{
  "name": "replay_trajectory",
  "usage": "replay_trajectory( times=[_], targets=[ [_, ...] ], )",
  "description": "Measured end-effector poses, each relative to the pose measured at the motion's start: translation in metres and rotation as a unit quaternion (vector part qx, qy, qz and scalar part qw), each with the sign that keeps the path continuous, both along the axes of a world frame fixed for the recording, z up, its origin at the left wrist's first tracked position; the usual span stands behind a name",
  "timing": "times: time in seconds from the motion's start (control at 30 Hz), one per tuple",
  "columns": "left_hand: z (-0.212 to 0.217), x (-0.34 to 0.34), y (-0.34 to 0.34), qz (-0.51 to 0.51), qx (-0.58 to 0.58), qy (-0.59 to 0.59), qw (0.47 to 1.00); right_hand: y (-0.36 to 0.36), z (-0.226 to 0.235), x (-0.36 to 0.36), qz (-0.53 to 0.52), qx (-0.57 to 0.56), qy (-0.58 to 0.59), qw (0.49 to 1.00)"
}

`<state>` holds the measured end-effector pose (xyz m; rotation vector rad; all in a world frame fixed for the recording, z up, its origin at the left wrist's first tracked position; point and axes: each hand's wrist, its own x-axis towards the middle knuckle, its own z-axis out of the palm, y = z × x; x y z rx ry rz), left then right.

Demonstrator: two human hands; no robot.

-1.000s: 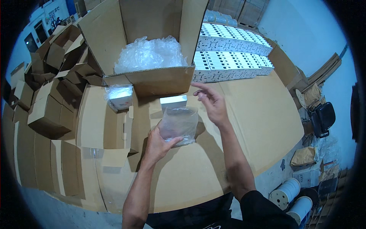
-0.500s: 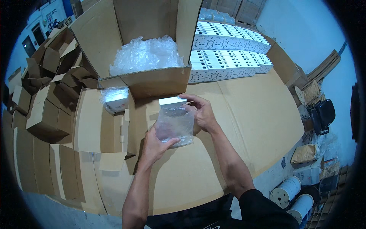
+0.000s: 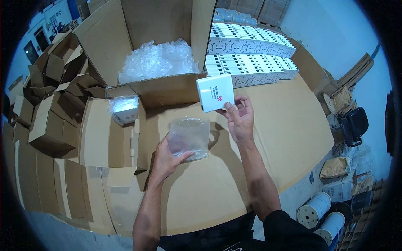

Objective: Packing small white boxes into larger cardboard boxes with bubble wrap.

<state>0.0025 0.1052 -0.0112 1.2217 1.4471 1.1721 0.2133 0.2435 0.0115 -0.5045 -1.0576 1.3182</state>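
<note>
A clear plastic bag (image 3: 190, 134) lies flat across the fingers of my left hand (image 3: 166, 157), with the thumb pressing on its lower edge. Up and to the right, my right hand (image 3: 239, 119) pinches a flat white square box (image 3: 215, 93) by its lower right corner. The box is tilted, its printed face turned toward me, and it is apart from the bag. Left of my hands stands an open brown carton (image 3: 119, 146), with a plastic-wrapped white box (image 3: 126, 109) inside its far end.
A large open carton (image 3: 167, 88) holding a heap of clear bags (image 3: 159, 60) stands beyond my hands. Rows of stacked white boxes (image 3: 251, 69) fill the back right of the cardboard-covered table (image 3: 284, 138). Several empty cartons (image 3: 54, 129) pile up at the left.
My right hand has lifted the white box away from the bag's opening, up and to the right, turning its broad face into view. The left hand with the bag has barely moved.
</note>
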Motion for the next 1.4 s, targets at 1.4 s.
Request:
replay_trajectory(
  times=[1.4],
  targets=[
    [-0.005, 0.008, 0.007, 0.117, 0.030, -0.153, 0.981, -0.023, -0.005, -0.022, 0.168, -0.039, -0.198, 0.965]
  ],
)
